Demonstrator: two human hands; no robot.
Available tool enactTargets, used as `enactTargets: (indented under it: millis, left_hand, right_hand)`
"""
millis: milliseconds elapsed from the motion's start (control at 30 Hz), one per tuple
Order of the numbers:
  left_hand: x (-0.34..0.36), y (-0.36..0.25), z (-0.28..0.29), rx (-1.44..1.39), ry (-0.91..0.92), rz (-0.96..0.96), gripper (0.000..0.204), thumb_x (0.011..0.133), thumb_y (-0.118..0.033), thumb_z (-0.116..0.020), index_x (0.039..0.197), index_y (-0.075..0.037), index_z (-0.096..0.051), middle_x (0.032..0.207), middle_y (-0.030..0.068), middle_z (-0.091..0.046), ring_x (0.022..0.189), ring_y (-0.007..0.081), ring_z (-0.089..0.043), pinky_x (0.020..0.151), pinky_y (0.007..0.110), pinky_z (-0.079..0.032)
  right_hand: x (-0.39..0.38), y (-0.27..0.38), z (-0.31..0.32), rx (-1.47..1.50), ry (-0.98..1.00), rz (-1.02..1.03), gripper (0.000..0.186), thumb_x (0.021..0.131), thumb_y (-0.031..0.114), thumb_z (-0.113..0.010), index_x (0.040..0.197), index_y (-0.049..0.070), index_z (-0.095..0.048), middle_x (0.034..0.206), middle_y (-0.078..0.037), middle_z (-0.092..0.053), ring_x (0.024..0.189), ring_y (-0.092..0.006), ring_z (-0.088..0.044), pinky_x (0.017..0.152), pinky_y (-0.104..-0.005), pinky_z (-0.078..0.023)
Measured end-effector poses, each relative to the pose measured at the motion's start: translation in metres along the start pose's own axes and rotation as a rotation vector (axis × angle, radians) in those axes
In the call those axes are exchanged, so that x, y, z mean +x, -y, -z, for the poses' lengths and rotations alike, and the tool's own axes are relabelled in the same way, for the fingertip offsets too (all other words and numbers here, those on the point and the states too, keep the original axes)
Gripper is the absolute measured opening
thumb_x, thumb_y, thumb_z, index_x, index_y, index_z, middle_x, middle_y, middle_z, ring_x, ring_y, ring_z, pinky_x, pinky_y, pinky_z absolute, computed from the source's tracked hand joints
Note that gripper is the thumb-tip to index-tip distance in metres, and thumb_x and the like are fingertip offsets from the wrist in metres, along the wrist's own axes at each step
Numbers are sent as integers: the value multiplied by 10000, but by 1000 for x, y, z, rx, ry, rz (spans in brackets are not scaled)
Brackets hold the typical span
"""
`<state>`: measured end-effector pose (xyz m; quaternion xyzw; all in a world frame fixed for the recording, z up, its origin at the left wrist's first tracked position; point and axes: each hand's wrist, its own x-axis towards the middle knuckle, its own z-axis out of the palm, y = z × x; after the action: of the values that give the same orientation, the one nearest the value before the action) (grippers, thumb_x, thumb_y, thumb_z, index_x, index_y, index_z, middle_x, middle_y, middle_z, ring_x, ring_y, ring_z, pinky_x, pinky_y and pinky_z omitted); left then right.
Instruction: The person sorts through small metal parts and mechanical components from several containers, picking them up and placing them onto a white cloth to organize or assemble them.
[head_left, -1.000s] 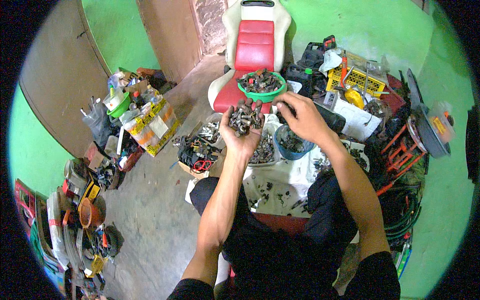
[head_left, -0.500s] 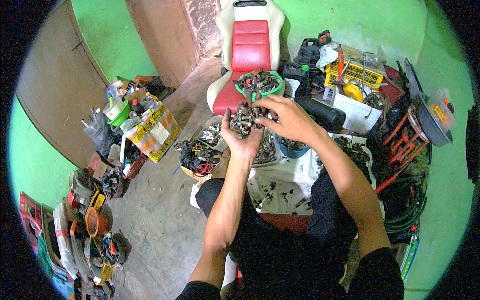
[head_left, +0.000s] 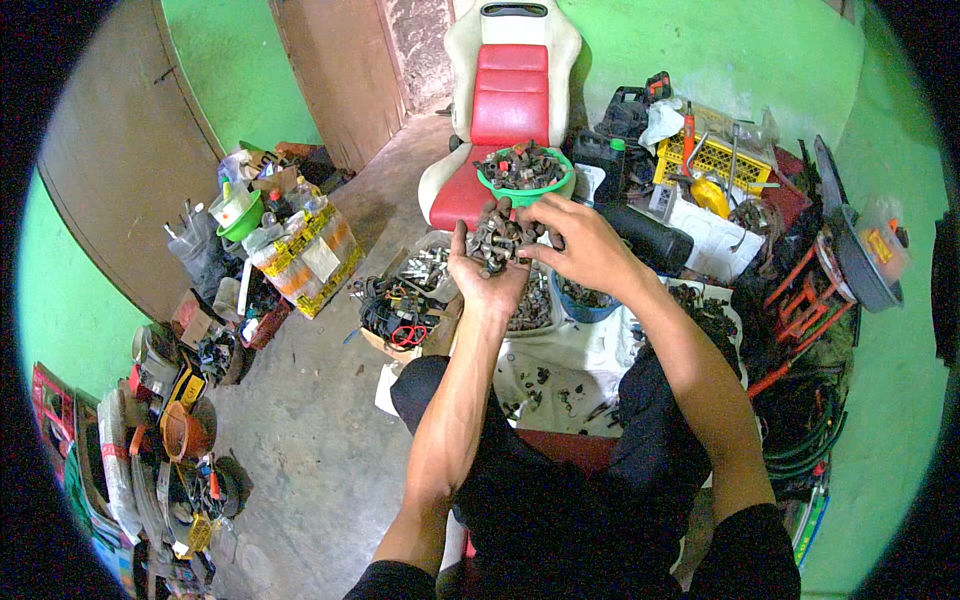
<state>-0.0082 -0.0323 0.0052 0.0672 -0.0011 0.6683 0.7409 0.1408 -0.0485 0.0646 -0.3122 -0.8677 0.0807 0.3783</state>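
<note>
My left hand (head_left: 484, 288) is palm up and cupped around a heap of small dark and greyish metal bolts (head_left: 494, 245). Over the heap's right side is my right hand (head_left: 582, 245), its thumb and fingers drawn together; whatever they pinch is too small to make out. Just beyond both hands a green basin (head_left: 549, 191), full of mixed hardware, sits on a red and white car seat (head_left: 511, 100). Below them, partly hidden by my arms, are a container of small metal parts (head_left: 531, 310) and a blue tub (head_left: 584, 312) with more parts.
Loose small parts lie on a white surface (head_left: 590, 350) before my knees. To the left stand a box of wires (head_left: 395, 318) and a yellow-taped carton (head_left: 318, 258). A yellow crate (head_left: 712, 160), a black cylinder (head_left: 650, 236) and an orange metal frame (head_left: 805, 290) are at right.
The view has shifted slightly, so the surroundings sit a little further right and lower. My right fingers have drawn back slightly from the heap, which stays in my left palm.
</note>
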Motion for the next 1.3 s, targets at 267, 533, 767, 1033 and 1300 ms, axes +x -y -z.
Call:
enactTargets:
  millis: [267, 533, 767, 1033, 1300]
  left_hand:
    - [0, -5, 6, -56, -29, 26, 469, 923, -438, -331, 1083, -68, -571, 1050, 83, -625, 953, 243, -566, 807, 387, -439]
    - [-2, -1, 3, 16, -113, -24, 438, 916, -441, -345, 1040, -96, -586, 1011, 80, -635, 937, 262, -561, 862, 446, -430]
    - [3, -6, 6, -71, -73, -23, 429, 921, -428, -346, 1033, -74, -562, 1068, 110, -614, 1008, 295, -552, 863, 448, -448]
    - [-3, 1, -6, -107, -57, -33, 470, 930, -428, -312, 1075, -38, -532, 1135, 143, -587, 1056, 316, -542, 919, 457, -434]
    - [-8, 4, 0, 167, -83, 45, 431, 913, -401, -355, 1062, -61, -574, 1044, 103, -630, 994, 244, -578, 905, 433, -440]
  right_hand:
    - [0, 7, -12, 22, -59, 54, 313, 723, 96, -705, 995, 22, -570, 897, -125, -592, 722, -273, -605, 658, -364, -489]
    - [1, -2, -16, 266, -86, -95, 298, 781, 97, -666, 1034, 22, -528, 886, -138, -630, 736, -237, -623, 660, -349, -496]
    - [9, -3, -1, 1071, -130, -412, 215, 865, 78, -496, 1078, 63, -464, 870, -36, -570, 729, -119, -541, 571, -249, -435]
    - [7, -17, -2, 629, -211, -539, 183, 849, 170, -588, 956, 22, -596, 865, -59, -628, 740, -164, -587, 663, -308, -465]
    - [3, 7, -8, -71, -152, -140, 342, 776, 348, -696, 914, 49, -603, 717, -160, -618, 677, -328, -618, 608, -390, -480]
